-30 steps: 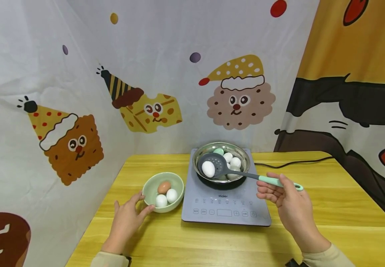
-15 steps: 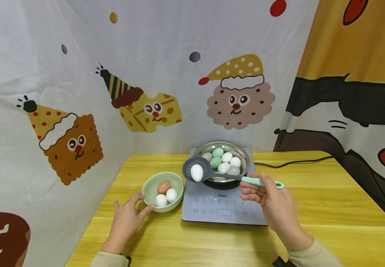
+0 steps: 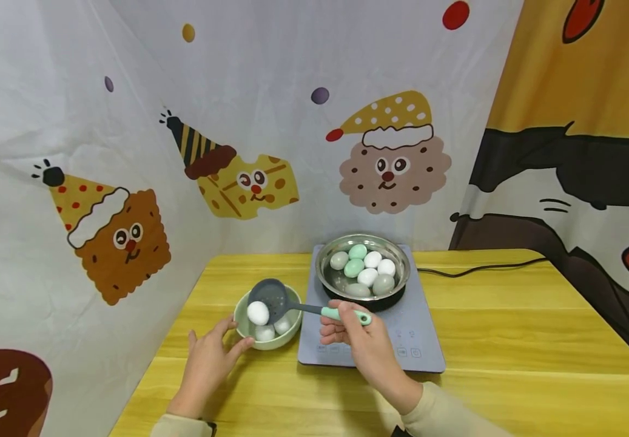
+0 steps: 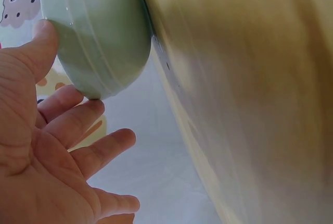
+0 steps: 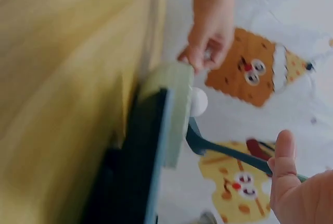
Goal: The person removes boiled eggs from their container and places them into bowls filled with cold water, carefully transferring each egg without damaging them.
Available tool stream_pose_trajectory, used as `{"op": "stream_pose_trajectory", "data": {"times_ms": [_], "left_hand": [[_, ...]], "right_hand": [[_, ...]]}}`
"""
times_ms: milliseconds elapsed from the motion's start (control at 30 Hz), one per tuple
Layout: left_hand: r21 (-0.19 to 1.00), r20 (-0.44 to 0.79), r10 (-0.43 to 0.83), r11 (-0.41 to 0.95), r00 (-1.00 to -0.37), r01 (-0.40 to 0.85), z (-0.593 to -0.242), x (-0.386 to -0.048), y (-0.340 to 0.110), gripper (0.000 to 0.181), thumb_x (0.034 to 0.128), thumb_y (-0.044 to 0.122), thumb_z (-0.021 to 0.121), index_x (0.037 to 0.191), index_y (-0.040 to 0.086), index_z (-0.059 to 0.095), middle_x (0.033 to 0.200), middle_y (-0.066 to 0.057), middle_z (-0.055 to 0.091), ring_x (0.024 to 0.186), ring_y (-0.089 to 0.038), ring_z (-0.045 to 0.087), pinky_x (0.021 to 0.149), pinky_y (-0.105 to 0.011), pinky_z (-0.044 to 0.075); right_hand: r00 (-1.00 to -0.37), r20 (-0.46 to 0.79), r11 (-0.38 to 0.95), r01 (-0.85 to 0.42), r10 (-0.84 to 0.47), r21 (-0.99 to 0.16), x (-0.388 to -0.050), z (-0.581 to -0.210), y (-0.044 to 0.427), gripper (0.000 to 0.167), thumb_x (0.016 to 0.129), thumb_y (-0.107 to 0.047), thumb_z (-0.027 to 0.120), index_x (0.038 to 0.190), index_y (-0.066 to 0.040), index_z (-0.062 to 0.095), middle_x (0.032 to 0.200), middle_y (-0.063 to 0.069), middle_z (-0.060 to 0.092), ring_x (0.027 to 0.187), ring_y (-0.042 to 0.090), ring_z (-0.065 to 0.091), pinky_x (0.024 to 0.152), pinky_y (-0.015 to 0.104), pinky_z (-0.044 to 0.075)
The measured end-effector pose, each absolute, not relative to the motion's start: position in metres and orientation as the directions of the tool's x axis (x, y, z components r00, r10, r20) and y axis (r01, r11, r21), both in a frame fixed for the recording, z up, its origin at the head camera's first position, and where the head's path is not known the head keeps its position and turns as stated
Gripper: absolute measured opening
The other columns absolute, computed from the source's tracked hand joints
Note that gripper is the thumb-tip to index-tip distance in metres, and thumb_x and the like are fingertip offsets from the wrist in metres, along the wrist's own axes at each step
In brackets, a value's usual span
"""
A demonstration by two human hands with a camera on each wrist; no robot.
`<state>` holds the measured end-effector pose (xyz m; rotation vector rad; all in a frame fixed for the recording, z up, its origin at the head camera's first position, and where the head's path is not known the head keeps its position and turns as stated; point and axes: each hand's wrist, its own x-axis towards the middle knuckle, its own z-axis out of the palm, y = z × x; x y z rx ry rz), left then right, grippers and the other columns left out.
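Note:
My right hand [image 3: 371, 346] grips the mint handle of a grey slotted skimmer [image 3: 276, 297], whose bowl is tilted over a pale green bowl [image 3: 273, 345]. A white egg [image 3: 258, 313] lies at the left edge of the skimmer. Below it, two white eggs show in the bowl; the skimmer hides the bowl's back part. My left hand [image 3: 205, 361] touches the bowl's left rim with thumb and fingertips. In the left wrist view, that hand's fingers [image 4: 106, 151] are spread and fairly straight, some of them against the bowl's outer wall.
A steel pan [image 3: 325, 282] with several white, green and greyish eggs sits on a Haier induction cooker [image 3: 429, 340], right of the bowl. A black cord [image 3: 478, 267] runs right across the wooden table [image 3: 538, 340]. A printed cloth [image 3: 270, 73] hangs behind.
My right hand has moved left, carrying the skimmer with its white egg from above the pan to above the green bowl. My left hand has stayed at the bowl's rim.

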<state>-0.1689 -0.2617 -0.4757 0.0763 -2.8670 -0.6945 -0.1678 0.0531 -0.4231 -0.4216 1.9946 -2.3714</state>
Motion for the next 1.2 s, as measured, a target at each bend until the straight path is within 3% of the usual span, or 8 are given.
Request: {"op": "stream_pose_trajectory", "data": {"times_ms": [133,333,433,567,700,867,1000,1200], "left_hand": [[0.467,0.17,-0.097,0.884,-0.981,-0.006,-0.477,-0.169,-0.263,0.074,0.0936,0.043,0.082,0.15,0.001,0.057,0.142,-0.018,0.071,0.13,-0.048,0.067,0.121,-0.087,0.009],[0.47,0.174,-0.099,0.883,-0.98,-0.006,-0.477,-0.171,-0.263,0.075,0.0929,0.041,0.083,0.15,0.001,0.057,0.143,-0.018,0.07,0.131,-0.048,0.066,0.123,-0.085,0.008],[0.458,0.174,-0.093,0.889,-0.98,-0.003,-0.476,-0.171,-0.263,0.075,0.093,0.04,0.082,0.15,-0.001,0.057,0.142,-0.019,0.07,0.131,-0.049,0.066,0.123,-0.085,0.008],[0.449,0.174,-0.089,0.893,-0.981,-0.002,-0.476,-0.171,-0.263,0.076,0.0932,0.04,0.083,0.15,-0.002,0.055,0.14,-0.02,0.071,0.131,-0.049,0.066,0.123,-0.085,0.009],[0.448,0.173,-0.087,0.894,-0.981,0.0,-0.477,-0.171,-0.263,0.075,0.0936,0.04,0.082,0.149,-0.002,0.056,0.141,-0.02,0.071,0.132,-0.049,0.065,0.122,-0.086,0.008],[0.456,0.167,-0.079,0.89,-0.983,0.006,-0.478,-0.171,-0.261,0.071,0.0938,0.042,0.082,0.146,-0.001,0.06,0.142,-0.02,0.07,0.131,-0.048,0.066,0.121,-0.087,0.01],[0.461,0.149,-0.076,0.887,-0.986,0.001,-0.476,-0.171,-0.26,0.07,0.0942,0.044,0.081,0.146,0.001,0.06,0.144,-0.021,0.069,0.132,-0.049,0.065,0.121,-0.087,0.01],[0.468,0.145,-0.082,0.884,-0.986,-0.004,-0.476,-0.172,-0.262,0.069,0.0943,0.044,0.081,0.145,0.002,0.061,0.144,-0.02,0.069,0.13,-0.051,0.066,0.122,-0.086,0.011]], "right_hand": [[-0.906,0.347,-0.132,-0.323,-0.244,-0.937,-0.161,-0.435,0.036,0.036,0.116,-0.015,0.048,0.134,0.012,0.063,0.11,0.037,0.072,0.087,0.019,0.078,0.08,0.039,0.069],[-0.731,0.611,0.08,-0.659,-0.305,-0.748,-0.153,-0.446,0.028,0.028,0.109,-0.001,0.055,0.132,0.004,0.069,0.095,0.013,0.08,0.082,0.013,0.077,0.077,0.023,0.066],[-0.652,0.678,0.176,-0.752,-0.339,-0.635,-0.151,-0.448,0.028,0.03,0.105,0.0,0.061,0.134,0.0,0.069,0.1,0.005,0.081,0.087,0.007,0.074,0.081,0.019,0.063],[-0.635,0.679,0.26,-0.771,-0.367,-0.581,-0.147,-0.448,0.033,0.034,0.104,-0.002,0.064,0.137,-0.004,0.069,0.121,0.007,0.08,0.105,0.008,0.074,0.095,0.024,0.063],[-0.61,0.705,0.276,-0.792,-0.361,-0.544,-0.147,-0.441,0.048,0.038,0.101,0.001,0.065,0.138,-0.004,0.068,0.112,0.003,0.079,0.101,0.008,0.074,0.095,0.023,0.063],[-0.466,0.819,0.204,-0.885,-0.336,-0.419,-0.16,-0.427,0.093,0.039,0.097,0.008,0.067,0.136,0.004,0.067,0.108,0.011,0.081,0.095,0.018,0.078,0.089,0.018,0.063],[-0.38,0.867,0.233,-0.92,-0.323,-0.316,-0.171,-0.414,0.14,0.03,0.106,-0.006,0.064,0.133,0.009,0.068,0.108,0.016,0.081,0.095,0.011,0.077,0.079,0.014,0.061],[-0.41,0.816,0.336,-0.898,-0.408,-0.283,-0.176,-0.401,0.194,0.031,0.104,-0.005,0.067,0.134,0.004,0.07,0.112,0.012,0.081,0.102,0.005,0.077,0.08,0.011,0.06]]}}
